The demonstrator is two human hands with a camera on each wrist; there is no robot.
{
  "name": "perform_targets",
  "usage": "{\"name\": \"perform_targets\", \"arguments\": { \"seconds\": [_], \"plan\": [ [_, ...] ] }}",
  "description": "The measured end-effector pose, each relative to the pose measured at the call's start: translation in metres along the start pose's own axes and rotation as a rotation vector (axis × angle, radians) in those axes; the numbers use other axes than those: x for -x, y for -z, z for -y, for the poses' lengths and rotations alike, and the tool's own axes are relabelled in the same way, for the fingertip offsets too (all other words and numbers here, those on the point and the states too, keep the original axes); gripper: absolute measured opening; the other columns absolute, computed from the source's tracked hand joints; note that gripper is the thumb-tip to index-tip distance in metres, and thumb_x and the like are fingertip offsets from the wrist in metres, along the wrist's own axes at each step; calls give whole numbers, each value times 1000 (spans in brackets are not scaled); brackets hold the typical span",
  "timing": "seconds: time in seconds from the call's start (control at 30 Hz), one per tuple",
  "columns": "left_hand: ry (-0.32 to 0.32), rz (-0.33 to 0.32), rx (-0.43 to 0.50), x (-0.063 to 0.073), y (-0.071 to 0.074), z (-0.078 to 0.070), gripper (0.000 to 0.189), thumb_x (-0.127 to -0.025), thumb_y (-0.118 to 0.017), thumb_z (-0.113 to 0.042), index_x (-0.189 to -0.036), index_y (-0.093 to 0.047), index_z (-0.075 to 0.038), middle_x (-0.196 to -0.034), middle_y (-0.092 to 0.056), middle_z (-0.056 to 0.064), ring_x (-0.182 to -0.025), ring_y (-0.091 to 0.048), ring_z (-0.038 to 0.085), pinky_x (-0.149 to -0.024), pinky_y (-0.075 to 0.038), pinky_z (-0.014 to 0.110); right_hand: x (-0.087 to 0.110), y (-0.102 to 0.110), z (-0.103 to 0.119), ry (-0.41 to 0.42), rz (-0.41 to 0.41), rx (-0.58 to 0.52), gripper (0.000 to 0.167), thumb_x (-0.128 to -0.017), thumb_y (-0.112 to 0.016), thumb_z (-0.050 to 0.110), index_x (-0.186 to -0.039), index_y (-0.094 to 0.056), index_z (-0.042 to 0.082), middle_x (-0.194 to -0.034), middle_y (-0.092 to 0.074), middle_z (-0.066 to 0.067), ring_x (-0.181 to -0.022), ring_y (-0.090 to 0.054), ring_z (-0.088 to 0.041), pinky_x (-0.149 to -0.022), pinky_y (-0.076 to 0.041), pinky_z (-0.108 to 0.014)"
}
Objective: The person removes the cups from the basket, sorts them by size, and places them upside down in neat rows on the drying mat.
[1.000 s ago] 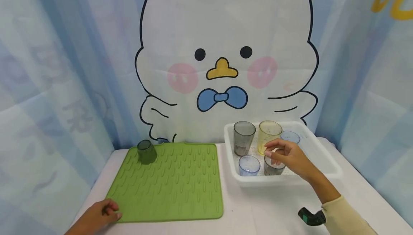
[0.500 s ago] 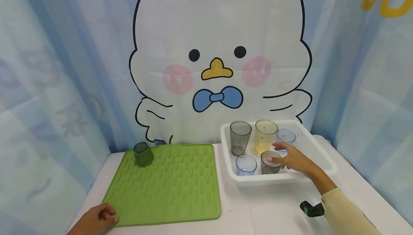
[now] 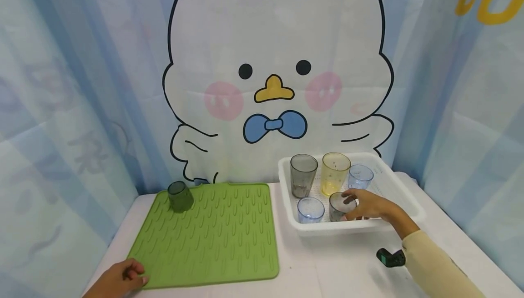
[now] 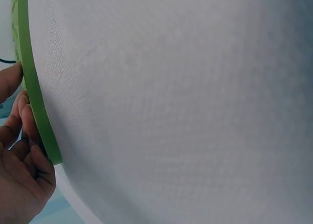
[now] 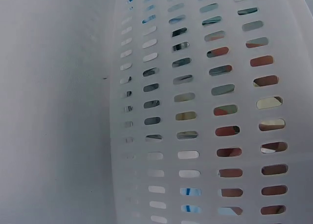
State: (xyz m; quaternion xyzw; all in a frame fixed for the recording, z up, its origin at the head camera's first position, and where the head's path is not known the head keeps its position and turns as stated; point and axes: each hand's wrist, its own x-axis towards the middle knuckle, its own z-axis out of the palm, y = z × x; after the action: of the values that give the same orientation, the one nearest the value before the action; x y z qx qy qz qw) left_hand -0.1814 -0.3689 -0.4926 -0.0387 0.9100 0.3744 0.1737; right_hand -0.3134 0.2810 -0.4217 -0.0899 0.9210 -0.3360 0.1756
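My right hand (image 3: 370,205) reaches over the front rim of a white perforated basket (image 3: 409,207). Its fingers and thumb curve round the right side of a short grey glass (image 3: 336,209), which stands in the basket. In the right wrist view the basket's slotted wall (image 5: 200,136) hides most of the hand; bits of it show through the slots. My left hand (image 3: 118,277) rests on the near left corner of a green drying mat (image 3: 221,239), fingers loosely bent. The left wrist view shows thumb and fingers against the mat's edge (image 4: 36,97).
Also in the basket stand a tall grey glass (image 3: 303,175), a yellow glass (image 3: 335,175) and two short blue glasses, one in front (image 3: 310,211) and one behind (image 3: 360,177). A dark green cup (image 3: 180,198) is at the mat's far left. Curtains (image 3: 61,107) surround the table.
My right hand has come down from above the short grey glass to its right side, and its fingers have curved round it. The left hand stays at the mat's corner. The head view shifted slightly.
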Motion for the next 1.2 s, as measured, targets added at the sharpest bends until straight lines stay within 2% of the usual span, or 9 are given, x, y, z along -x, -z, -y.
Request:
{"name": "perform_targets", "arguments": {
  "seconds": [0.2, 0.4, 0.67, 0.8, 0.97, 1.2],
  "plan": [
    [-13, 5, -3, 0, -1, -1, 30, -96, -67, -24, -102, -60, 5, -84, -57, 4, -75, -53, 20, -70, -46, 38, 1, 0, -1, 26, -23, -21, 86, -77, -87, 25, -143, -42, -8, -138, -52, -29, -82, -61, -22, -74, -54, -38],
    [-29, 12, -4, 0, -1, 1, 34, -96, -69, -26, -103, -60, 6, -87, -58, 4, -77, -55, 20, -71, -47, 39, 5, -1, 2, 118, -93, -78, 82, -81, -81, 21, -143, -39, -12, -136, -51, -30, -82, -63, -22, -71, -54, -36],
    [7, -17, -29, 1, -4, 5, 33, -94, -71, -27, -101, -60, 4, -85, -58, 4, -76, -55, 20, -70, -47, 38, 19, 1, 11, 208, -193, -132, 84, -83, -80, 23, -147, -35, -8, -140, -48, -30, -77, -64, -25, -69, -55, -42],
    [24, -17, -25, 1, -6, 4, 33, -94, -70, -27, -101, -60, 4, -85, -58, 5, -75, -56, 20, -70, -47, 39, 31, 0, 18, 243, -241, -171, 84, -84, -80, 22, -148, -33, -7, -142, -47, -30, -76, -65, -23, -65, -53, -36],
    [-1, -28, -51, 1, -6, -2, 31, -93, -71, -24, -100, -61, 4, -85, -58, 4, -76, -55, 19, -70, -47, 38, 46, -3, 30, 293, -293, -243, 81, -87, -78, 18, -149, -31, -5, -140, -48, -28, -76, -66, -21, -62, -51, -29],
    [-73, -20, -72, 2, -7, -19, 31, -95, -69, -26, -104, -62, 3, -85, -58, 3, -75, -54, 19, -68, -46, 38, 58, -14, 49, 362, -306, -300, 77, -87, -79, 14, -148, -35, 0, -141, -48, -23, -71, -66, -18, -63, -54, -28]
  ]
}}
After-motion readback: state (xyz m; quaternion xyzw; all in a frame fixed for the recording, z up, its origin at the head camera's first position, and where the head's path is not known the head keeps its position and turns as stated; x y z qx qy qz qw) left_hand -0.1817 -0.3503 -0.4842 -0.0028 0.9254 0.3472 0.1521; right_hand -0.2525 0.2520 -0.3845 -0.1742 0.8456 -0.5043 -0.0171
